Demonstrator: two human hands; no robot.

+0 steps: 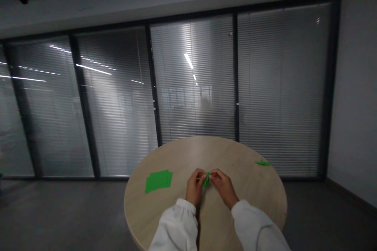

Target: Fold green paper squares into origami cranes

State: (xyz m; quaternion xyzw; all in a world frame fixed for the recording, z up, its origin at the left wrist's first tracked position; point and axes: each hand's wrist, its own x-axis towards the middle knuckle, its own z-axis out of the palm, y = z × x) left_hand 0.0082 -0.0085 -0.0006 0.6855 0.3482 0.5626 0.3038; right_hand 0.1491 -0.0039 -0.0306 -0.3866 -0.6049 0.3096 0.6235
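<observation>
Left fingers (200, 171) and right fingers (217, 173) pinch green folded paper (206, 181) between them.

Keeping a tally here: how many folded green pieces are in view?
2: one folded piece between left hand and right hand, another piece on the table toward its right edge. More may be hidden.

Panes (279, 86): tall glass, in a row across the back
Blinds (197, 117): thin level slats down the panes
Frame (236, 74): dark uprights between panes, dark along the top
Lights (188, 60): white streaks on the panes, left and middle
Table (203, 147): round, pale wood grain, before the panes
Wall (357, 86): plain grey, at right
Skirting (352, 195): along that wall's foot
Floor (73, 211): dark grey, both sides of the table
</observation>
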